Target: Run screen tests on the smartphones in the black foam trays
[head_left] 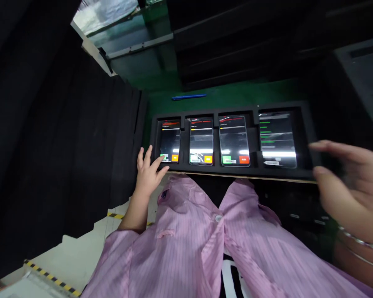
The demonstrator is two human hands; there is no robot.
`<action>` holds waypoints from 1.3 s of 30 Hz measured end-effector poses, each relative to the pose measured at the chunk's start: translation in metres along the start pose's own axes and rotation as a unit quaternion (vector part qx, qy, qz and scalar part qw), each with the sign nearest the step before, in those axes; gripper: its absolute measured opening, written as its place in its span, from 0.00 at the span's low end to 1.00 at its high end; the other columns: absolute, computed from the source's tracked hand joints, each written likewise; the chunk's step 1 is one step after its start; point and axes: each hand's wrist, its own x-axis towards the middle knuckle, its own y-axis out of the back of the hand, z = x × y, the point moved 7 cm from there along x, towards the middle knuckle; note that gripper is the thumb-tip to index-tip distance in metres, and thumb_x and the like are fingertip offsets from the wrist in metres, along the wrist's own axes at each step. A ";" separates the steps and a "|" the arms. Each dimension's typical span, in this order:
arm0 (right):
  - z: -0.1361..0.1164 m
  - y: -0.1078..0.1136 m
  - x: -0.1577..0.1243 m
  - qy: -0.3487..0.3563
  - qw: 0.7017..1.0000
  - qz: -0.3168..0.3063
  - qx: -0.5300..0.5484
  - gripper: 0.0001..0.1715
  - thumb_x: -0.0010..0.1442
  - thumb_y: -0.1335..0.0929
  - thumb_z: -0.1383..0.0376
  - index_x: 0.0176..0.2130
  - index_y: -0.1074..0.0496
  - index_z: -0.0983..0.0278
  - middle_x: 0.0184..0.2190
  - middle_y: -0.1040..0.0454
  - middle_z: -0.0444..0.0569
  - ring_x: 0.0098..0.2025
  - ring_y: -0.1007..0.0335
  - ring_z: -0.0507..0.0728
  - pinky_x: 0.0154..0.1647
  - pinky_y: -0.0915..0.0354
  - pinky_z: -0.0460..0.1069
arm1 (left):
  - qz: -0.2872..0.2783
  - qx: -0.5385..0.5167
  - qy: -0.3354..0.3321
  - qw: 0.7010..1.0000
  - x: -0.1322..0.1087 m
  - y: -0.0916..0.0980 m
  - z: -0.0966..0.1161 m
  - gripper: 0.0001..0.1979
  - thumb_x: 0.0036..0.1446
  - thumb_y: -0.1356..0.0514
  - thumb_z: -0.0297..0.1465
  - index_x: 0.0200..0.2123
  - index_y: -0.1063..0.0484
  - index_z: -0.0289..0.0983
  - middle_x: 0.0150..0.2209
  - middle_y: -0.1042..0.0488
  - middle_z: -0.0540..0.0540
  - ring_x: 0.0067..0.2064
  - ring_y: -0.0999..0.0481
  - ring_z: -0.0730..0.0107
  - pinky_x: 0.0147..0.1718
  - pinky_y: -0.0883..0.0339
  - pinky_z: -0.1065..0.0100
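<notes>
Several lit smartphones lie face up in a black foam tray point(255, 145). My left hand point(149, 171) is open, its fingers spread at the tray's left end. One fingertip is over the green button of the leftmost smartphone point(170, 140); I cannot tell whether it touches. The second smartphone point(201, 140) and third smartphone point(234, 140) also show red text and coloured buttons. Green lines run down the screen of the rightmost smartphone point(278, 140). My right hand point(351, 182), slightly blurred, is held open beside the tray's right end, thumb and fingers apart with nothing between them.
Behind the tray a blue pen point(189, 97) lies on the green table surface point(230, 95). A black curtain point(96, 145) hangs along the left side. Dark panels close in the back, and a grey-framed object point(360, 70) stands at the right.
</notes>
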 end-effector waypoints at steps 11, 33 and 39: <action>-0.075 -0.116 -0.022 0.231 0.948 -0.216 0.012 0.21 0.71 0.36 0.64 0.60 0.35 0.69 0.57 0.25 0.61 0.68 0.36 0.73 0.68 0.39 0.76 | -0.040 -0.007 -0.124 0.991 0.021 -0.033 0.082 0.27 0.63 0.36 0.50 0.61 0.25 0.45 0.73 0.42 0.36 0.75 0.51 0.35 0.70 0.54 0.31; 0.009 -0.055 -0.001 0.049 0.995 -0.082 -0.005 0.25 0.69 0.34 0.56 0.62 0.34 0.59 0.58 0.25 0.59 0.67 0.35 0.73 0.69 0.43 0.76 | 0.000 -0.030 -0.087 0.996 0.024 -0.040 0.076 0.31 0.64 0.38 0.52 0.65 0.31 0.45 0.71 0.37 0.38 0.74 0.45 0.39 0.69 0.47 0.42; -0.017 -0.075 -0.007 0.102 0.986 -0.127 0.031 0.24 0.69 0.34 0.59 0.61 0.33 0.62 0.58 0.25 0.57 0.68 0.35 0.70 0.70 0.42 0.73 | -0.001 -0.068 -0.076 0.995 0.024 -0.032 0.073 0.29 0.67 0.39 0.48 0.66 0.33 0.43 0.71 0.39 0.35 0.74 0.47 0.40 0.69 0.46 0.40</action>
